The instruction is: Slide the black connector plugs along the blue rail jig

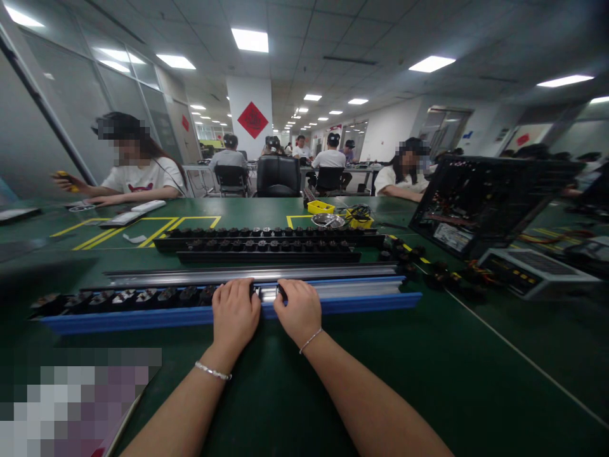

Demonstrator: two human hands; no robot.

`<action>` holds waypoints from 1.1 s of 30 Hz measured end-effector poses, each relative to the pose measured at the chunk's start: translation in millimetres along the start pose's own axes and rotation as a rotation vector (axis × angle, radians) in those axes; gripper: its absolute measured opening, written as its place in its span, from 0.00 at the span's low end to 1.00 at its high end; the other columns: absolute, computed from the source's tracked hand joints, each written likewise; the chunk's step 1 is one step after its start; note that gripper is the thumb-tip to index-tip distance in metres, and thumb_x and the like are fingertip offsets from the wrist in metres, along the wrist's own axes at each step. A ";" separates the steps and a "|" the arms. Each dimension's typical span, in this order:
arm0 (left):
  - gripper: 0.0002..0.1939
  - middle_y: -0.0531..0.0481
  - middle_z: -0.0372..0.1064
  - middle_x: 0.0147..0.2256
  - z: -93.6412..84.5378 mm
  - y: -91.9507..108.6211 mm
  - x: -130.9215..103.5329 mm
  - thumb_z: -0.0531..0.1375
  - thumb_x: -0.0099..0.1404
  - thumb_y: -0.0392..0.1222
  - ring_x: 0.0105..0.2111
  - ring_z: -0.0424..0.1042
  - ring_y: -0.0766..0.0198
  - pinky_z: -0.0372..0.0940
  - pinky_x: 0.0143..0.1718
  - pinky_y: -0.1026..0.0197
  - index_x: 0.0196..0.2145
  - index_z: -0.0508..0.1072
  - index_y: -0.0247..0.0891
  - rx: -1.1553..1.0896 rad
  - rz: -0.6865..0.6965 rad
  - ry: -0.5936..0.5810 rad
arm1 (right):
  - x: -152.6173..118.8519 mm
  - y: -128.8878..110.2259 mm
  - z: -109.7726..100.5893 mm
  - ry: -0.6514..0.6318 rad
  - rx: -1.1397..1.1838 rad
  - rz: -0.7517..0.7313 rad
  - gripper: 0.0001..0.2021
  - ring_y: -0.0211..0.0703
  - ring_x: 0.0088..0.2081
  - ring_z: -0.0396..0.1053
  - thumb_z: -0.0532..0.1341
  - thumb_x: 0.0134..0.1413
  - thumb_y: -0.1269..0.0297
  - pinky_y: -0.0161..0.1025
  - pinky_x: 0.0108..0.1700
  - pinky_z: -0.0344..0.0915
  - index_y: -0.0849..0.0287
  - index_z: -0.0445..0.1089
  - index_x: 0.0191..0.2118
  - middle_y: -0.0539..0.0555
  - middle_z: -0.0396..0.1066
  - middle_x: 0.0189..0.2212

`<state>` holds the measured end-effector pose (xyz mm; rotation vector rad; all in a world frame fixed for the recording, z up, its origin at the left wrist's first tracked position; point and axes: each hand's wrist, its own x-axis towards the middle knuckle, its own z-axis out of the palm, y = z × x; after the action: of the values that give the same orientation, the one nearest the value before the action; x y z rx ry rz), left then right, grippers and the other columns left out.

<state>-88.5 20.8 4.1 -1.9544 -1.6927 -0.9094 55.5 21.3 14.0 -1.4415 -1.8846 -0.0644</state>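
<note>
A long blue rail (143, 320) lies crosswise in front of me. A row of round-topped black modules (99, 299) fills its left part, and a bare metallic channel (356, 291) shows on the right. My left hand (236, 315) is closed over the rail near its middle, fingers curled on a black module at the row's right end. Just to its right, my right hand (301, 311) pinches a small black module (282, 292) over the channel. A short gap separates the hands. My fingers hide most of both pieces.
Behind the blue rail lie an empty metal rail (190, 277) and two black strips (266, 255) of similar modules. A metal dish (328, 220) and yellow bin (320, 207) stand beyond. Loose black parts, a power supply (547, 273) and an open computer case (476, 203) occupy the right. Co-workers sit across.
</note>
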 end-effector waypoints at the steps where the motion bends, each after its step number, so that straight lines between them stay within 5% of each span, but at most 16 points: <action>1: 0.17 0.40 0.71 0.42 0.1 0.0 0.0 0.50 0.62 0.40 0.47 0.65 0.50 0.54 0.51 0.47 0.47 0.67 0.36 0.003 0.001 0.006 | -0.1 0.2 -0.2 0.001 -0.001 0.003 0.14 0.43 0.42 0.66 0.55 0.51 0.67 0.41 0.48 0.58 0.56 0.70 0.44 0.54 0.73 0.39; 33: 0.16 0.41 0.70 0.43 0.2 -1.4 -1.2 0.50 0.62 0.40 0.48 0.64 0.51 0.53 0.52 0.49 0.46 0.67 0.35 0.016 -0.016 -0.010 | -1.1 12.6 -1.2 0.088 -0.004 0.026 0.11 0.43 0.41 0.66 0.55 0.52 0.67 0.39 0.47 0.56 0.56 0.71 0.40 0.53 0.73 0.36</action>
<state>-89.9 20.3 3.0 -1.9412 -1.7187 -0.8902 66.9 24.4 9.4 -1.4423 -1.7955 -0.1168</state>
